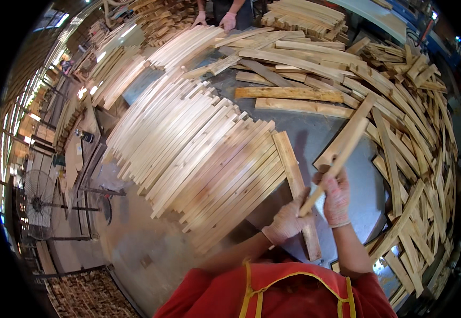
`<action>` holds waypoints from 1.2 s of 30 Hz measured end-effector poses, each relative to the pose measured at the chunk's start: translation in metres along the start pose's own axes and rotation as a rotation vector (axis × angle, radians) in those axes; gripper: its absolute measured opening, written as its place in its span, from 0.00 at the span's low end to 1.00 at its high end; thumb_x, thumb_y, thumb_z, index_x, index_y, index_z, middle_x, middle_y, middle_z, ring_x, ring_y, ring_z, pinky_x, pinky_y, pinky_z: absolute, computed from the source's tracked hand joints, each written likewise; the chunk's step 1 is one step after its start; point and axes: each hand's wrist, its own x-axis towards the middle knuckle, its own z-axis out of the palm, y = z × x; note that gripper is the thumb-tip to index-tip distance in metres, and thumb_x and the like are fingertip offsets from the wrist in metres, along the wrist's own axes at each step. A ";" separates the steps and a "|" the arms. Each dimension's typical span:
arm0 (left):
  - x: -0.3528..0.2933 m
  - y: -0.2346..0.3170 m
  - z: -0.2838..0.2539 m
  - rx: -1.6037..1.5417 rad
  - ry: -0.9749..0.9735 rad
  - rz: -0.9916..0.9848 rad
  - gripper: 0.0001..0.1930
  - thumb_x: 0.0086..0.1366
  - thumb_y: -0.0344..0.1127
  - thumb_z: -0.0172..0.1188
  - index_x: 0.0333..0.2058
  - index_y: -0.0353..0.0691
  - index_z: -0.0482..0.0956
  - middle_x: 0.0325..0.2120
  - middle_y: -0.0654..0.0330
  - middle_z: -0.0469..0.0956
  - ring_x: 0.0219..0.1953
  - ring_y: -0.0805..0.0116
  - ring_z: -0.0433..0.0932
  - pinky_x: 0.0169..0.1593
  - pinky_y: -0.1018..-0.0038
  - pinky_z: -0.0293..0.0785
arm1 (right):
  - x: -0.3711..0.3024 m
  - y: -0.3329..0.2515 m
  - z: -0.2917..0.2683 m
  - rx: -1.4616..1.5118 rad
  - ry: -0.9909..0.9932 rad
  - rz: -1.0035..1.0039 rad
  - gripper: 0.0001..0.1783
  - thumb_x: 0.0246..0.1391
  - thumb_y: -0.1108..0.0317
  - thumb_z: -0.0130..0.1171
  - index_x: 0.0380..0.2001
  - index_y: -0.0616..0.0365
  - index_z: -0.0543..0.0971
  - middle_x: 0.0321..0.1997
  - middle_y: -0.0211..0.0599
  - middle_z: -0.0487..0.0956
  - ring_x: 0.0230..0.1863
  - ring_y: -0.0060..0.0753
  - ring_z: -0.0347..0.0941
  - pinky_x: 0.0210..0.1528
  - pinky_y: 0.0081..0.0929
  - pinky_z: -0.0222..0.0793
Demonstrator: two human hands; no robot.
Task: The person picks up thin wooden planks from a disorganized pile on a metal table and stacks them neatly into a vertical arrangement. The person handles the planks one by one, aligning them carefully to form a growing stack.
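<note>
A narrow wooden strip (347,151) is gripped in both my hands, slanting up and away to the right. My left hand (287,221), in a pale pinkish work glove, is closed round its near end. Higher up the same strip, my right hand (336,197) is closed too, gloved alike; some of its fingers are hidden. Beyond it, a wider board (344,139) lies on the grey metal table (315,130). Just past my left hand, another board (296,183) lies beside a long row of pale strips (204,153) set side by side.
Loose boards (405,138) lie in a tangled heap on the right. Across the table, a co-worker's gloved hands (228,21) are by more strips (185,45). Stacked wood (305,18) stands at the back. To the left is a floor fan (37,199).
</note>
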 end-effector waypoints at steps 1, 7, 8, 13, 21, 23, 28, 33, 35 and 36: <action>-0.001 0.002 -0.009 -0.042 0.048 -0.083 0.48 0.66 0.50 0.68 0.79 0.40 0.56 0.63 0.35 0.76 0.63 0.37 0.78 0.66 0.54 0.74 | 0.001 0.020 -0.003 -0.050 0.015 0.003 0.39 0.60 0.60 0.72 0.69 0.64 0.69 0.62 0.40 0.79 0.60 0.43 0.77 0.64 0.38 0.74; -0.043 -0.118 -0.027 0.664 0.583 0.191 0.35 0.60 0.43 0.69 0.67 0.39 0.75 0.61 0.45 0.76 0.65 0.45 0.74 0.70 0.50 0.69 | -0.048 0.106 -0.054 -1.466 -0.308 -0.099 0.54 0.47 0.59 0.77 0.75 0.60 0.63 0.69 0.57 0.72 0.69 0.64 0.71 0.73 0.51 0.67; -0.054 -0.121 -0.035 0.797 0.564 0.214 0.36 0.59 0.42 0.69 0.67 0.39 0.75 0.63 0.46 0.74 0.68 0.45 0.71 0.71 0.48 0.66 | -0.048 0.115 -0.066 -1.368 -0.248 -0.080 0.55 0.47 0.59 0.77 0.76 0.59 0.62 0.69 0.57 0.73 0.68 0.64 0.71 0.72 0.50 0.68; -0.058 -0.163 -0.052 1.114 0.581 0.284 0.42 0.56 0.40 0.69 0.71 0.45 0.68 0.68 0.49 0.65 0.73 0.41 0.61 0.73 0.41 0.59 | -0.053 0.100 -0.078 -0.936 0.120 0.208 0.55 0.51 0.63 0.72 0.80 0.60 0.58 0.67 0.59 0.77 0.64 0.57 0.77 0.65 0.42 0.74; -0.034 -0.118 -0.067 1.143 0.417 0.290 0.35 0.60 0.47 0.68 0.65 0.45 0.74 0.64 0.51 0.70 0.68 0.43 0.65 0.71 0.43 0.60 | -0.072 0.129 -0.013 -0.830 0.050 0.392 0.42 0.64 0.53 0.63 0.73 0.65 0.64 0.51 0.61 0.86 0.53 0.59 0.84 0.57 0.48 0.78; -0.029 -0.112 -0.068 1.026 0.375 0.294 0.37 0.58 0.50 0.72 0.64 0.44 0.73 0.63 0.52 0.70 0.69 0.44 0.65 0.70 0.44 0.61 | -0.070 0.152 0.002 -1.112 -0.343 0.480 0.30 0.64 0.47 0.61 0.55 0.64 0.78 0.50 0.68 0.84 0.56 0.69 0.81 0.61 0.52 0.74; -0.019 -0.109 -0.064 1.055 0.380 0.513 0.37 0.53 0.48 0.75 0.61 0.43 0.76 0.59 0.53 0.72 0.67 0.47 0.67 0.71 0.47 0.61 | 0.007 0.135 -0.038 -0.917 -0.793 0.025 0.21 0.61 0.50 0.61 0.44 0.57 0.83 0.56 0.52 0.84 0.56 0.62 0.81 0.62 0.46 0.75; -0.013 -0.103 -0.067 1.047 0.325 0.478 0.36 0.49 0.41 0.73 0.59 0.43 0.77 0.58 0.53 0.73 0.65 0.46 0.68 0.70 0.45 0.63 | 0.133 0.067 -0.072 -1.394 0.183 0.153 0.35 0.54 0.49 0.72 0.61 0.54 0.74 0.61 0.49 0.78 0.63 0.54 0.77 0.63 0.45 0.76; -0.014 -0.095 -0.067 1.046 0.327 0.476 0.35 0.49 0.39 0.72 0.59 0.45 0.78 0.58 0.53 0.73 0.65 0.46 0.69 0.69 0.45 0.64 | 0.162 0.062 -0.072 -1.478 0.370 0.147 0.43 0.52 0.49 0.74 0.66 0.55 0.68 0.66 0.51 0.74 0.64 0.56 0.76 0.63 0.45 0.77; -0.012 -0.097 -0.065 1.065 0.339 0.480 0.34 0.49 0.40 0.72 0.58 0.46 0.79 0.58 0.53 0.73 0.64 0.46 0.70 0.69 0.45 0.64 | 0.169 0.066 -0.071 -1.525 0.399 0.130 0.44 0.51 0.51 0.75 0.66 0.56 0.67 0.67 0.51 0.72 0.63 0.57 0.76 0.62 0.46 0.77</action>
